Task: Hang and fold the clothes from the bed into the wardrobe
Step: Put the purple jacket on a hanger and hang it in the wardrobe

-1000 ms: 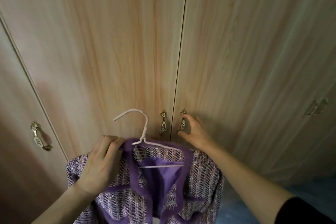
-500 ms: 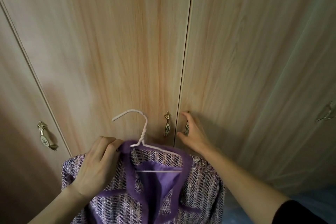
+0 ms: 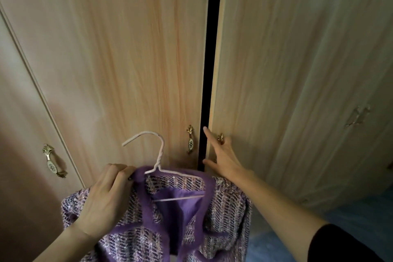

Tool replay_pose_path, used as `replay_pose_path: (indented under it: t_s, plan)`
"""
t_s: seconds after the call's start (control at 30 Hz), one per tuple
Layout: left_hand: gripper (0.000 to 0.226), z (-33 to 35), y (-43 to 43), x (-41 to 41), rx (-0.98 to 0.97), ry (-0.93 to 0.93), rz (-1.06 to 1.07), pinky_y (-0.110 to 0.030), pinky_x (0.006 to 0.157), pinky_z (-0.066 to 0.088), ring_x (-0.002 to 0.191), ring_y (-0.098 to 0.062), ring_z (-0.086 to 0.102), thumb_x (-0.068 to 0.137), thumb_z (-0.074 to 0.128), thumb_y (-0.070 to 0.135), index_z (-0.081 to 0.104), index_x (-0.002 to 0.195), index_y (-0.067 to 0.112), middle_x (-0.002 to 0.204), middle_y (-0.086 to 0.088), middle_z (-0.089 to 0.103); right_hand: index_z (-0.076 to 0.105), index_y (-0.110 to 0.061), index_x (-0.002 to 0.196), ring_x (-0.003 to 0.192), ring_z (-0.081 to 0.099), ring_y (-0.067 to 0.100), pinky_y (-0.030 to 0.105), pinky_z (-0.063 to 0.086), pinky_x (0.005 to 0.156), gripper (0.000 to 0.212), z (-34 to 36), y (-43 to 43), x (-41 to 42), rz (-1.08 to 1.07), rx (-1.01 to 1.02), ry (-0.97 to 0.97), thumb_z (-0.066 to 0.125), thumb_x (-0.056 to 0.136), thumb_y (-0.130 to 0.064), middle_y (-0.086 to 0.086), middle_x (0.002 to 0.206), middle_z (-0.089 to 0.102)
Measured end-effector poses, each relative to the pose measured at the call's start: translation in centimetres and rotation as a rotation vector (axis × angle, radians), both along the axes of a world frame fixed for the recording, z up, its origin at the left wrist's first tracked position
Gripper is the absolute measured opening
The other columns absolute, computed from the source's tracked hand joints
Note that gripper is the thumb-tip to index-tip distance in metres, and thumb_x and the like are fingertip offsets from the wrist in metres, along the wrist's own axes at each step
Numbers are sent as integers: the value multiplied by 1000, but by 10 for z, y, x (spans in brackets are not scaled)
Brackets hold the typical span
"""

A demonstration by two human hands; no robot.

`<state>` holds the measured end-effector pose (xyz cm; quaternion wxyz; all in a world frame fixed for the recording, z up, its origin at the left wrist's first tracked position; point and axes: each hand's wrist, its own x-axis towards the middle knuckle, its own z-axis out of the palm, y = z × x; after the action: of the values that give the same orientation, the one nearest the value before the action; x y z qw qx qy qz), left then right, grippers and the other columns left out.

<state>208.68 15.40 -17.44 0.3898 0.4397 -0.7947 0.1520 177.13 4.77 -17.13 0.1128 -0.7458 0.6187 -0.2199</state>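
A purple tweed jacket (image 3: 223,208) with plain purple trim hangs on a white wire hanger (image 3: 160,149) in front of the wardrobe, low in the view. My left hand (image 3: 106,198) grips the jacket's left shoulder over the hanger. My right hand (image 3: 225,157) holds the brass handle (image 3: 220,138) of the right middle door (image 3: 276,70), with the index finger stretched out. That door stands slightly ajar, and a narrow dark gap (image 3: 209,70) shows between it and the left middle door (image 3: 127,49). The wardrobe's inside is too dark to see.
The left middle door has its own brass handle (image 3: 190,141) just left of the gap. Another handle (image 3: 53,160) sits on the far-left door, and one (image 3: 358,116) on the far-right door. A blue floor (image 3: 350,212) shows at lower right.
The right middle door has swung out a little under my right hand, opening a dark gap between the two doors. The jacket and my left hand have stayed about where they were.
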Motion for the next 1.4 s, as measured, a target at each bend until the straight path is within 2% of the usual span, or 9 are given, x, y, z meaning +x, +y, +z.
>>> replay_pose_path:
  t_s: [0.1,0.17,0.27,0.37,0.43,0.5,0.9,1.1,1.4]
  plan:
    - [25,-1,7,8,12,-20,-41,-33,76,42,90,-29,52,97,41,21,52,115,7,106,-5,49,5,-53,151,99,61,23,37,49,99,96,-2,22,0,-83,-1,7,72,89,-23,15,144,21]
    - [26,0,10,11,5,-30,-69,-32,79,41,91,-28,51,96,42,20,53,115,5,106,-6,49,21,-45,151,93,55,17,31,47,97,81,-1,38,-2,-139,-24,12,67,92,-15,14,141,25]
    - [26,3,13,13,-16,-51,-99,-35,80,41,91,-31,52,96,44,18,53,115,3,106,-8,50,30,-42,144,107,48,27,37,47,94,65,7,61,-4,-211,-66,104,59,93,-14,13,139,26]
    - [26,7,17,14,-14,-36,-124,-35,79,41,92,-30,52,97,43,20,53,115,4,106,-8,51,36,-41,141,141,19,44,48,42,107,60,18,77,-4,-263,-114,241,58,91,-15,17,155,5]
    - [26,13,21,14,-3,-18,-133,-35,76,41,92,-30,52,97,41,22,52,114,6,106,-8,51,38,-39,140,149,-6,43,51,36,111,57,23,87,-7,-277,-138,309,57,92,-16,18,160,-19]
    - [25,19,26,10,-17,-17,-154,-35,75,41,91,-30,52,96,41,22,52,114,7,105,-9,51,37,-39,141,150,-15,39,51,35,112,57,26,100,-13,-288,-140,362,58,92,-20,17,159,-29]
    - [22,24,26,-46,-127,21,-351,-35,73,39,87,-31,51,96,44,15,54,110,1,99,-17,55,33,-42,141,148,-24,33,52,38,108,63,42,177,-59,-438,-24,542,61,89,-19,7,156,-38]
    - [21,15,17,-77,-100,23,-463,-34,76,40,89,-30,52,97,45,15,53,112,3,102,-15,54,32,-39,144,146,-28,31,56,30,114,59,39,210,-87,-538,-25,560,59,92,-32,8,152,-45]
    - [23,18,2,-135,-72,17,-563,-35,73,41,86,-33,57,97,44,19,54,112,4,102,-15,54,27,-37,147,149,-22,30,52,24,118,70,31,241,-136,-749,-89,581,64,89,-29,7,153,-44]
